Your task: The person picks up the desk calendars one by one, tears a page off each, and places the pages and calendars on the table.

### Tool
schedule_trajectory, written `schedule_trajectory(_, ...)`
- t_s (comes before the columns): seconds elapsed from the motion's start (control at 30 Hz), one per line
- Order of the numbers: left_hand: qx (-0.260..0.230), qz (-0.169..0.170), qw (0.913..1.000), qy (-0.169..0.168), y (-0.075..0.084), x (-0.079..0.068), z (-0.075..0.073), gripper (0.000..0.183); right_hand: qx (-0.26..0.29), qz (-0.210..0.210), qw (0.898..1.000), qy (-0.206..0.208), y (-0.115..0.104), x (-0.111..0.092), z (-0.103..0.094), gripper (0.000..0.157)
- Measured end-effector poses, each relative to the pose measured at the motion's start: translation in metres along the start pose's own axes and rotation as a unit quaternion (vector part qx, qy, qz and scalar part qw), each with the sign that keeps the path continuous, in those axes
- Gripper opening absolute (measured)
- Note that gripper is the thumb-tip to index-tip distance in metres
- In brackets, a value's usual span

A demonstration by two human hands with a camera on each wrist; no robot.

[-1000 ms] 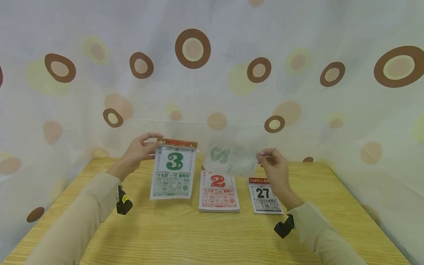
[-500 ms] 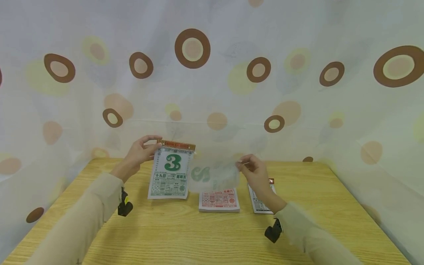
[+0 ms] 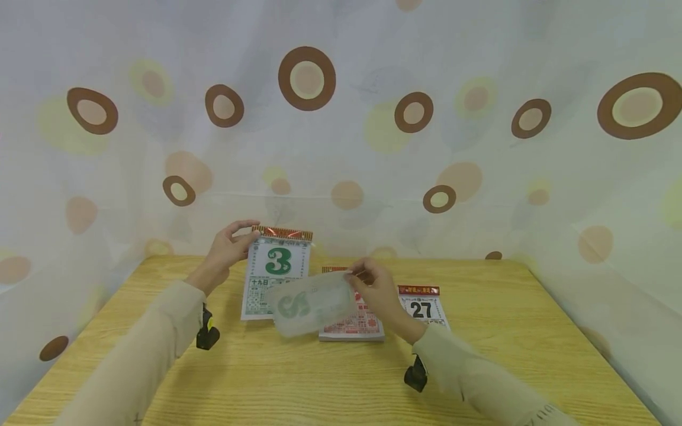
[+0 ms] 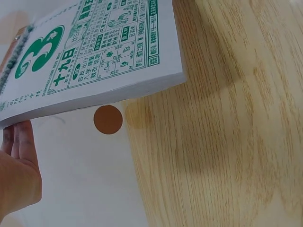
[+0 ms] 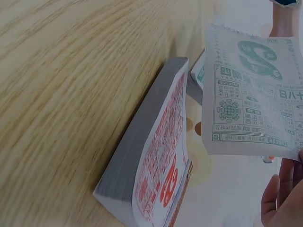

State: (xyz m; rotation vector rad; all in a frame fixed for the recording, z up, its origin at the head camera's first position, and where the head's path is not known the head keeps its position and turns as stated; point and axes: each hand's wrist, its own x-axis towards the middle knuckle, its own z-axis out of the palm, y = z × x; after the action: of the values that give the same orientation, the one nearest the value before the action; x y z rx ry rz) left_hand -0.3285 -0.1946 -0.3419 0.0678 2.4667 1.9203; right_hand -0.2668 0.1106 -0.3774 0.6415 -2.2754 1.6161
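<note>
Calendar pad (image 3: 279, 260), a rectangular white paper block with a green numeral 3, is held above the yellow wood-grained table (image 3: 298, 381), its upper left corner grasped by the left hand (image 3: 225, 249). We observe the right hand (image 3: 378, 291) pinching a thin, translucent, green-printed paper sheet (image 3: 311, 303) by its edge; in the head view it overlaps both that pad and a thick red-printed white paper pad (image 3: 369, 324).

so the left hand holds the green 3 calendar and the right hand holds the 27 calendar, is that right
Not quite: the right hand pinches a loose sheet; the 27 calendar lies on the table, as the head view shows. The left hand does hold the green 3 calendar.
</note>
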Motion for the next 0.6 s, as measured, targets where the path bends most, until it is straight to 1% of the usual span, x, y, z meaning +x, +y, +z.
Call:
schedule_trajectory(0.03,-0.004,-0.001,1.0,0.001,-0.001,0.001,0.001,0.047,0.0,-0.007,1.0,-0.003,0.0,0.0,0.002,0.007)
schedule_trajectory(0.07,-0.007,-0.002,1.0,0.002,-0.002,0.001,0.001,0.047,0.002,-0.009,1.0,-0.006,-0.006,0.0,0.004,0.007)
schedule_trajectory(0.17,-0.005,-0.003,1.0,0.003,-0.003,0.002,0.003,0.047,0.011,-0.016,1.0,-0.005,-0.008,0.002,0.011,0.006)
schedule_trajectory(0.27,0.002,-0.005,1.0,0.004,-0.003,0.002,0.005,0.046,0.015,-0.008,1.0,0.0,-0.018,0.002,0.018,0.006)
schedule_trajectory(0.3,0.004,-0.007,1.0,0.005,-0.004,0.002,0.005,0.046,0.012,-0.008,1.0,0.002,-0.017,0.003,0.02,0.005)
schedule_trajectory(0.43,0.001,-0.014,0.9999,0.007,-0.007,0.002,0.007,0.045,0.003,-0.001,1.0,-0.005,-0.037,0.0,0.025,0.006)
schedule_trajectory(0.6,0.0,-0.014,0.9999,0.007,-0.013,0.003,0.006,0.047,0.005,0.004,1.0,-0.012,-0.041,0.0,0.033,0.008)
